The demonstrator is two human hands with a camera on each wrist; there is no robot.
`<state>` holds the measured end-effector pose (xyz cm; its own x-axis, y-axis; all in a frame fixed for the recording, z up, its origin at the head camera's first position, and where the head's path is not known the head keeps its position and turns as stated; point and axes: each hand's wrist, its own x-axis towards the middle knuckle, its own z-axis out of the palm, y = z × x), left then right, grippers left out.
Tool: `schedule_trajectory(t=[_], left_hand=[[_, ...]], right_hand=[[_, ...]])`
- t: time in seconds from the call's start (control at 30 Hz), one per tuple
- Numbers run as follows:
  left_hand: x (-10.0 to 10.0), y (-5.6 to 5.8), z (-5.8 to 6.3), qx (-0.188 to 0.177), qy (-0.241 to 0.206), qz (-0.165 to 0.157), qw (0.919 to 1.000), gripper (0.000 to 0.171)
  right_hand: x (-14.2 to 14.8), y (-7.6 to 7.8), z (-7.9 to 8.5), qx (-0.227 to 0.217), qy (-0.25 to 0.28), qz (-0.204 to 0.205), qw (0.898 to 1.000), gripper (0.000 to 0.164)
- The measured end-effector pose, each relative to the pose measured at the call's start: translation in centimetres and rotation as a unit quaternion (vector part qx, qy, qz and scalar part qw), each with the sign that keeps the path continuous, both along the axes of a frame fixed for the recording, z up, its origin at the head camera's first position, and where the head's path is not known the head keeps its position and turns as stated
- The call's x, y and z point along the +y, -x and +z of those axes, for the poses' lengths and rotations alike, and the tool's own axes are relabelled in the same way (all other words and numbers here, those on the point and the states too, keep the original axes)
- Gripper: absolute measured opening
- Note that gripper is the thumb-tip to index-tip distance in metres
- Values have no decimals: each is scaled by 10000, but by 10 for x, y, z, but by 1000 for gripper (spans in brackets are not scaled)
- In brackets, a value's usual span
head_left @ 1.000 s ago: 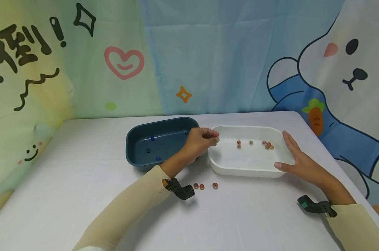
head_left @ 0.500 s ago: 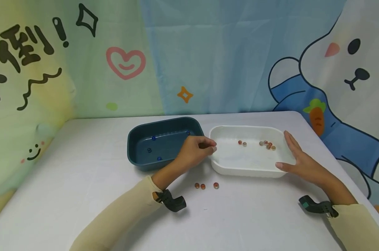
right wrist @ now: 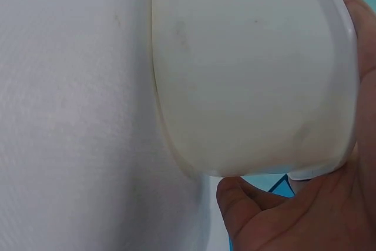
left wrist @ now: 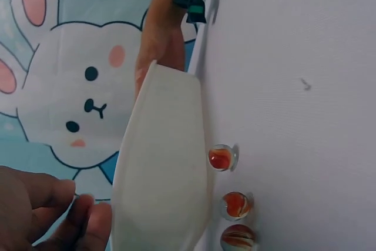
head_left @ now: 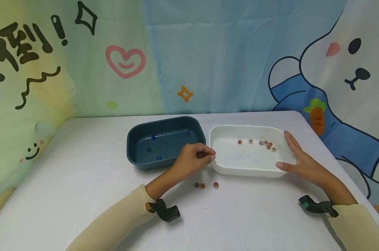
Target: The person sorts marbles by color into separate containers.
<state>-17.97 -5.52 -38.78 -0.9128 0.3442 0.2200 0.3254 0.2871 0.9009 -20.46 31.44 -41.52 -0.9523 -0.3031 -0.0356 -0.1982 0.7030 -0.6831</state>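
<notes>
In the head view my left hand hovers by the left rim of a white plastic tray. Its thumb and fingers are loosely bent, and in the left wrist view a gap shows between the fingertips with nothing visible in it. At the tray's opposite end, my right hand rests with fairly straight, spread fingers, the thumb touching the front right corner. Inside the tray lie several orange-and-clear marbles. Three orange marbles sit on the cloth in front of it.
A dark teal tray stands to the left of the white one, with several blue marbles inside. White cloth covers the table. A printed curtain hangs behind the table's far edge.
My left hand has drawn back toward me and slightly left from the white tray's rim. One marble in that tray has rolled to the right. My right hand stays put.
</notes>
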Motion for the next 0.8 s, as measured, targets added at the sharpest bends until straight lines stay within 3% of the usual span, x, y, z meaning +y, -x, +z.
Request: schedule_trajectory(t=[0.3, 0.8], left_hand=[[-10, -9, -3, 284, 40, -252, 9993, 12], [-23, -23, -20, -298, 251, -599, 9974, 11]], right_hand=[[-1, 0, 2, -50, 14, 5, 10000, 112], [-1, 0, 2, -53, 15, 1, 10000, 112]])
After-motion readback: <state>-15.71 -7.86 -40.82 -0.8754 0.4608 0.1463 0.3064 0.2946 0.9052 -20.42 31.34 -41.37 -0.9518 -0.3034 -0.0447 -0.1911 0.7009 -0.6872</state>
